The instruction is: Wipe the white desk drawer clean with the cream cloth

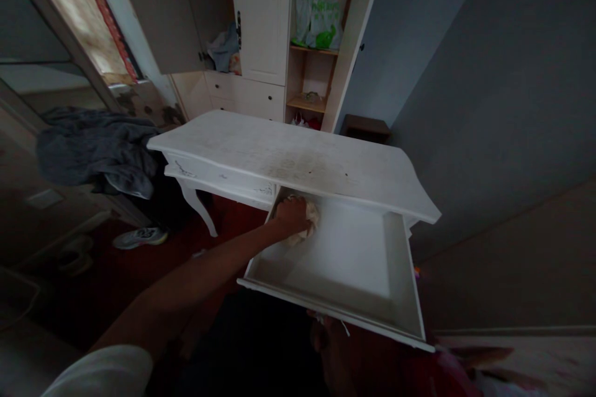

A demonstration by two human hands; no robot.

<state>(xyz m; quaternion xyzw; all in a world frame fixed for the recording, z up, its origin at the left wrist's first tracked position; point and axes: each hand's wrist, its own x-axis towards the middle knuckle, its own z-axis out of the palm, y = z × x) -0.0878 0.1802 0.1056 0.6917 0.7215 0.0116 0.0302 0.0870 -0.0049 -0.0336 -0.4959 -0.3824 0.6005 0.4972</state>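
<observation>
My left hand (293, 216) reaches into the pulled-out drawer (354, 248), its fingers closed round a crumpled cream cloth (311, 217). It presses the cloth against the drawer's floor near the left side and back. Below the drawer's front edge, my right hand (321, 335) shows dimly. Its fingers look curled near the drawer front, with a small whitish bit beside them, but what they grip is too dark to make out. The drawer belongs to a white table (223, 136) with curved legs, whose top carries a greyish smudge and small dark specks.
Behind the table stands a white wardrobe (263, 18) with open doors and a plastic bag (323, 18) on a shelf. Dark grey clothing (102, 146) is heaped at the left. A shoe (140, 237) rests on the red floor. A grey wall (503, 105) rises at the right.
</observation>
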